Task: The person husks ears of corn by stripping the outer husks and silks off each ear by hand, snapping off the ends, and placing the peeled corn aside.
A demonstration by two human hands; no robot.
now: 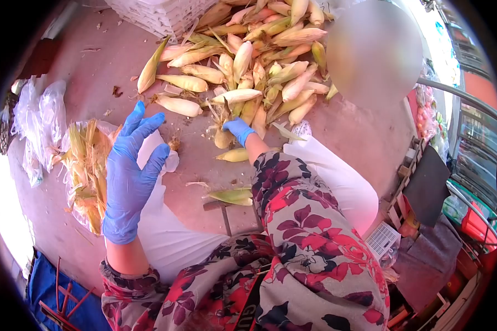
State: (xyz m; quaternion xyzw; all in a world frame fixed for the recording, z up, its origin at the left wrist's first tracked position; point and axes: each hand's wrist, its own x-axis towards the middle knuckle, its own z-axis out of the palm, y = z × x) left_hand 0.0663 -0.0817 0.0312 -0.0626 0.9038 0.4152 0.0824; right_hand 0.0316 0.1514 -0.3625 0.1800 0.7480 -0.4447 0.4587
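My left hand [131, 174], in a blue glove, is raised with its fingers apart and nothing in them. Beneath and left of it is a plastic bag with stripped corn husks [85, 165]. My right hand [239, 130], also gloved in blue, reaches to the near edge of a heap of corn ears [248, 60]. Its fingers close on a pale, rounded ear of corn [222, 138] with dry silk at the top; the thumb is hidden. Just below it lies another ear [234, 155]. A loose green husk [232, 196] rests on the floor between my knees.
A white plastic crate [157, 19] stands behind the heap. Clear plastic bags [38, 118] lie at the left, above a blue cloth [55, 287] with a red metal frame. At the right are a metal rail [461, 94], a white basket [383, 240] and shelves. A blurred round patch covers the upper right.
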